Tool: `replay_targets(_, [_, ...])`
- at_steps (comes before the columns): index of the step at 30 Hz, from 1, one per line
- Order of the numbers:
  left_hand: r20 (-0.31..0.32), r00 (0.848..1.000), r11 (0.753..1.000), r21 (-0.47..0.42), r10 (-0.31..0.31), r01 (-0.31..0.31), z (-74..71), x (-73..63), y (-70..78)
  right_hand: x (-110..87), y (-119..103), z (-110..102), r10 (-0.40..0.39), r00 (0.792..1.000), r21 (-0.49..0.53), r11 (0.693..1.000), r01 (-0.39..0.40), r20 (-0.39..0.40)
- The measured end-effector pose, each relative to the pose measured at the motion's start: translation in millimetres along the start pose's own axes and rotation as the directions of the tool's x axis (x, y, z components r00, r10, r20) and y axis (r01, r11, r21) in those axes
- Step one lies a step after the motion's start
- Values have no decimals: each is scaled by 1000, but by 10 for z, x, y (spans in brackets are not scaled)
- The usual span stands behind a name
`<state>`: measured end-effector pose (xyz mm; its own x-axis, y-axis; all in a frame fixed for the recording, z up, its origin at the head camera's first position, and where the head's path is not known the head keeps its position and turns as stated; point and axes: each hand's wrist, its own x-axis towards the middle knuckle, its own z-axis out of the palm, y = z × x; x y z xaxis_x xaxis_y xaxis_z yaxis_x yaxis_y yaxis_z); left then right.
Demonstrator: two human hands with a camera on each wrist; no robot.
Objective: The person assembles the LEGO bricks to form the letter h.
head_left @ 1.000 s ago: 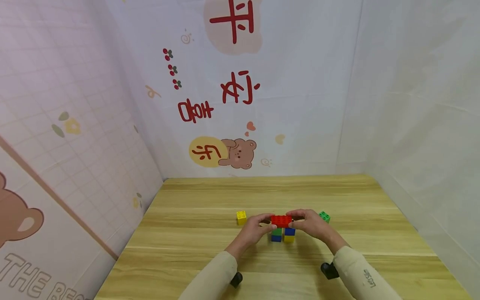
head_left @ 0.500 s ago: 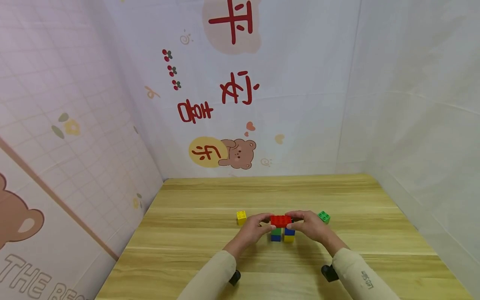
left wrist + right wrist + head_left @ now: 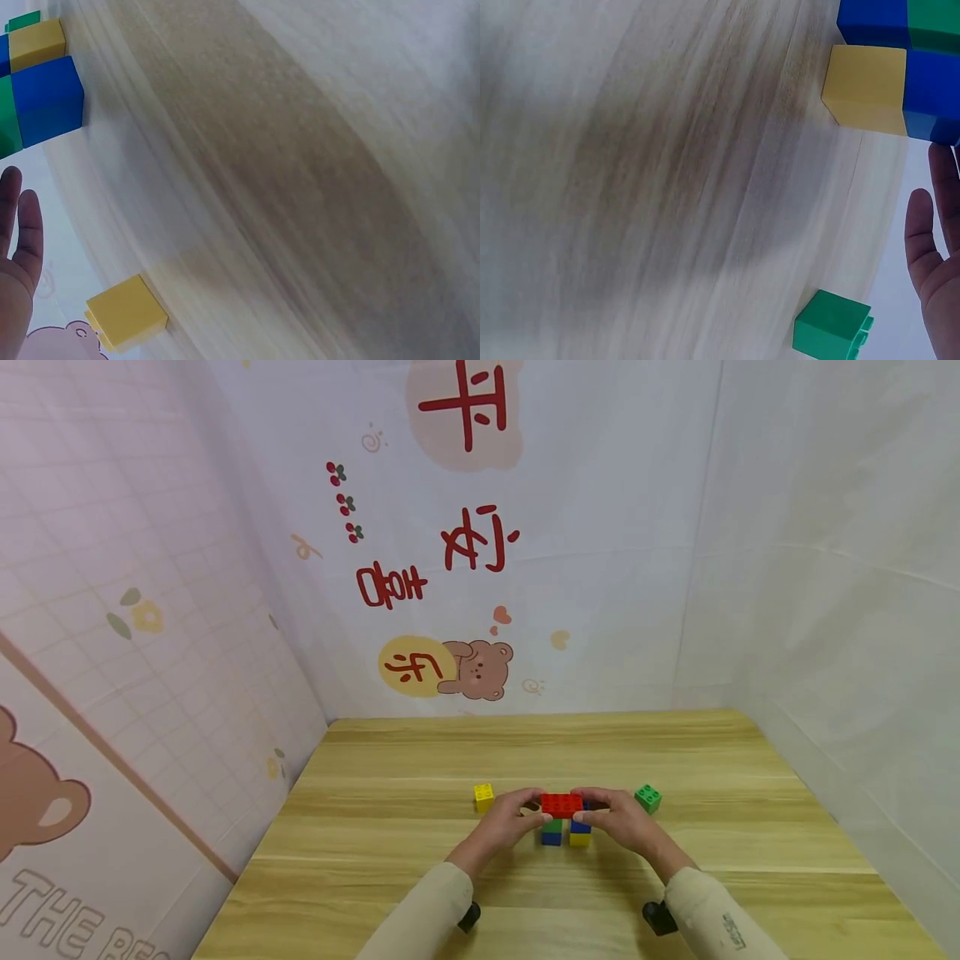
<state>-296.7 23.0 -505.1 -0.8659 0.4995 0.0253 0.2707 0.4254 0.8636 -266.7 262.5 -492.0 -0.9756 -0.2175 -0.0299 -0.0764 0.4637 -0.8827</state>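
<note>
With the red brick (image 3: 562,805) taken as the centre of the clock, the person's left hand (image 3: 512,817) pinches its end between eight and nine o'clock, and the right hand (image 3: 624,817) pinches the opposite end between three and four. Each thumb lies on the near side with fingers reaching round behind; taking the brick from both ends likely shares its weight and helps hold it level, its studs facing up. The brick sits over two short columns: towards seven o'clock a green block (image 3: 552,826) on a blue block (image 3: 552,839), and towards five a second blue block (image 3: 581,827) on a yellow block (image 3: 580,840). The columns stand apart, with a narrow gap at six, and the long brick lies across that gap, so each column probably serves as a support for one end. Whether it rests on their studs or is held just above them cannot be told. The lower fingers, seen in the wrist views, hang beside the columns, perhaps to avoid knocking them. A loose yellow cube (image 3: 483,797) lies near nine o'clock and a loose green cube (image 3: 648,798) near three on the wooden table (image 3: 360,860), both outside the grip.
</note>
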Motion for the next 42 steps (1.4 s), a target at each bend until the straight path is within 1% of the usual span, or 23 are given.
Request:
replay_targets(3, [12,1000,1000,12,3,-3,-12,-2,-2,-1,8,0,-8,1000,4,1000,7,8])
replay_targets(7, [25,1000,1000,9,-5,5,-27,0,9,-1,16,-9,-51,999,-10,999,51,16])
replay_targets(9, [29,1000,1000,8,4,-4,-34,6,18,0,18,-15,-67,998,-15,998,68,16])
replay_targets(12, [37,999,1000,6,12,-12,-43,13,33,3,15,-18,-63,998,-12,998,63,5])
replay_targets(16, [37,999,1000,9,14,-15,-44,14,31,7,25,-13,-48,999,-18,999,48,-15])
replay_targets(20, [27,999,999,18,34,-35,-29,17,20,-8,62,-14,-80,997,-52,996,79,-22])
replay_targets(23, [19,998,998,22,53,-54,-13,20,12,-18,96,-13,-94,995,-49,994,93,-23])
replay_targets(25, [17,998,998,23,56,-56,-6,24,6,-17,124,-2,-97,995,-47,994,96,-29])
replay_targets(30, [11,999,999,26,39,-39,0,19,-21,-9,164,46,-76,996,-38,997,74,-47])
replay_targets(35, [8,1000,1000,7,26,-26,-4,-10,-66,-13,166,111,-39,998,-33,999,38,-51])
replay_targets(38, [6,1000,1000,-4,17,-17,-35,-33,-96,0,147,162,-27,997,-53,998,24,-65])
replay_targets(42, [1,1000,1000,-6,20,-20,-110,-81,-136,46,108,255,-29,996,-70,997,24,-79])
